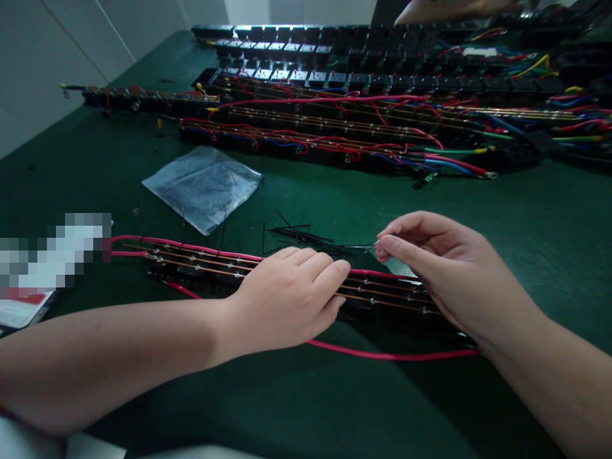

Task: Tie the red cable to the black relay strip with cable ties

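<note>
Across the front of the table lies a long black strip of components [382, 303] with copper-coloured rods and red wires along it. My left hand [291, 293] is closed over the middle of this strip, its fingers curled round the far side. Above the strip's right part, my right hand [435, 255] pinches a thin cable tie [368, 247] between thumb and forefinger. A loose pile of black cable ties [306, 234] lies just beyond the strip, left of those fingertips. Several ties stand up from the strip's left half. A red wire [382, 354] bows out on the near side.
A clear plastic bag [203, 188] lies beyond the strip's left half. Several similar wired strips [296, 137] and rows of black blocks [287, 76] fill the far side. At the left edge is a partly blurred flat object [29, 309]. Another person's arm [444, 9] shows at the top.
</note>
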### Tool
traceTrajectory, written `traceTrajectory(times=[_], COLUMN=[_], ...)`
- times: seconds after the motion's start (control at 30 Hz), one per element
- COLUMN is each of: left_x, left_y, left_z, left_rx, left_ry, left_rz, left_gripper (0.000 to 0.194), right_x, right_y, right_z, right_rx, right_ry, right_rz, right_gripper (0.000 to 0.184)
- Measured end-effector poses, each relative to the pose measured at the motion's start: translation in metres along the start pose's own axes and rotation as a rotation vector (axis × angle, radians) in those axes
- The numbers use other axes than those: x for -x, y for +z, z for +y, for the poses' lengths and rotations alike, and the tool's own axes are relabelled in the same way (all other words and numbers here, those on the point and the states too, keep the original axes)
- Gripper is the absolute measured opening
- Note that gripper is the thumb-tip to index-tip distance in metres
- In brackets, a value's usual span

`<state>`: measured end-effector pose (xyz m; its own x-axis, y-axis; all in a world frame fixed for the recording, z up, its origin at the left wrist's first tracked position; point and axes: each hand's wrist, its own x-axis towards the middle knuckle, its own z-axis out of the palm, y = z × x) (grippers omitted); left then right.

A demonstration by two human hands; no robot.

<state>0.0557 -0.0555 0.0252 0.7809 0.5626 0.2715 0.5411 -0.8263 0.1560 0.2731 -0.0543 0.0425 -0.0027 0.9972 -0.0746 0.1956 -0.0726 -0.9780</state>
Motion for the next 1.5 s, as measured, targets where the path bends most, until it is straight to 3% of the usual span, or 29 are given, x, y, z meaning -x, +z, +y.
traceTrajectory(times=[0.53, 0.83, 1.23, 1.4, 1.5], left_x=[0.000, -0.004, -0.010, -0.021, -0.029], left_y=[-0.003, -0.014, -0.021, -0.033, -0.044], left_z=[0.000, -0.009, -0.011, -0.018, -0.028], left_rx=[0.104, 0.339, 0.389, 0.372, 0.329], left_ry=[-0.054, -0.161, -0.186, -0.161, -0.052], left_rz=[-0.011, -0.038, -0.105, -0.260, -0.410], left_gripper=[0.030, 0.023, 0.024, 0.026, 0.031], right_x=[0.002, 0.003, 0.006, 0.006, 0.006], right_y=[0.000, 0.001, 0.002, 0.002, 0.002], right_z=[-0.002, -0.003, -0.003, -0.002, -0.001], right_rx=[-0.003, 0.039, 0.101, 0.095, 0.089], right_ry=[0.007, -0.019, -0.029, -0.060, -0.073], right_rz=[-0.011, -0.015, -0.104, -0.130, -0.148], right_gripper=[0.013, 0.014, 0.011, 0.011, 0.013])
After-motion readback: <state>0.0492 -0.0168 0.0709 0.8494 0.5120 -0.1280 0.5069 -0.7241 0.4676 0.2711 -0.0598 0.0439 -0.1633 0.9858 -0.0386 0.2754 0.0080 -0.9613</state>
